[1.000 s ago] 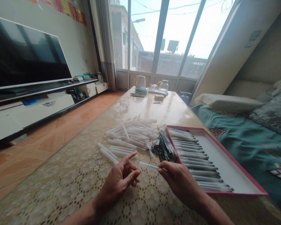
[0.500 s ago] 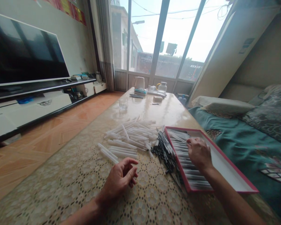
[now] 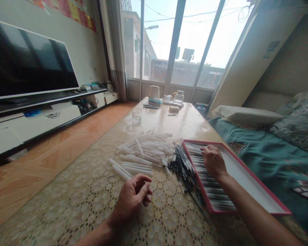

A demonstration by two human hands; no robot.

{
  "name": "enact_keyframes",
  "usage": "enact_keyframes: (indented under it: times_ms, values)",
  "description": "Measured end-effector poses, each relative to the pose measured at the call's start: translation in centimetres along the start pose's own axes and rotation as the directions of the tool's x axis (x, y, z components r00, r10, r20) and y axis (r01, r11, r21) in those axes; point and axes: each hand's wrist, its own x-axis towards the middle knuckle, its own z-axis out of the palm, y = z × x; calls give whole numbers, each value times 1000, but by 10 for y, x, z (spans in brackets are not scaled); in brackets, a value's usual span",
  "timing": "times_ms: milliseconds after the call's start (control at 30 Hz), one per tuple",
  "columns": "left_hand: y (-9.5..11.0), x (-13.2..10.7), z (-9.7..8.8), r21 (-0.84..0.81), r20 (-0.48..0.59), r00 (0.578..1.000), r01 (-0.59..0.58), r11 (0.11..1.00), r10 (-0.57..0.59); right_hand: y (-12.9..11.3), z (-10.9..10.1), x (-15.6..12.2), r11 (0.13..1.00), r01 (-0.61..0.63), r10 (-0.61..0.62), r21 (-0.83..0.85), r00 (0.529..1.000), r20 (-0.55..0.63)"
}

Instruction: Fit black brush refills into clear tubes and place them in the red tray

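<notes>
My left hand [image 3: 136, 193] rests on the patterned tabletop with fingers loosely curled and a small gap to the thumb; no object shows in it. Just beyond it lie several white translucent pen barrels [image 3: 137, 168], with a larger heap of them [image 3: 151, 146] behind. To their right is a pile of thin black pen parts [image 3: 184, 164]. My right hand [image 3: 213, 160] is over a shallow red-rimmed box [image 3: 255, 184], fingertips pinched at a slim pen in the upper part of the row of pens [image 3: 202, 177]. The fingers partly hide that pen.
A drinking glass [image 3: 136, 117] stands mid-table. Toward the far end are a glass jug [image 3: 179, 96], a small box [image 3: 174, 109] and a tissue pack [image 3: 154, 101]. A teal-covered couch [image 3: 256, 150] borders the right side, and a television [image 3: 30, 61] stands at left.
My right hand has moved slightly left and up over the row of pens in the box. My left hand keeps nearly the same pose. The whole view has shifted a little.
</notes>
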Motion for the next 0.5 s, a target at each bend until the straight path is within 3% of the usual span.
enact_keyframes:
  times_ms: [133,300,500]
  values:
    - [0,3,-4,-71,-179,981,-86,994,72,-32,-9,-12,991,52,-51,126,999,-9]
    - [4,9,-15,-193,-422,904,-163,968,68,-86,-21,-36,939,167,-190,302,981,47]
    - [16,11,-23,-322,-507,862,-171,931,-17,-138,-24,-54,875,208,-276,437,956,99]
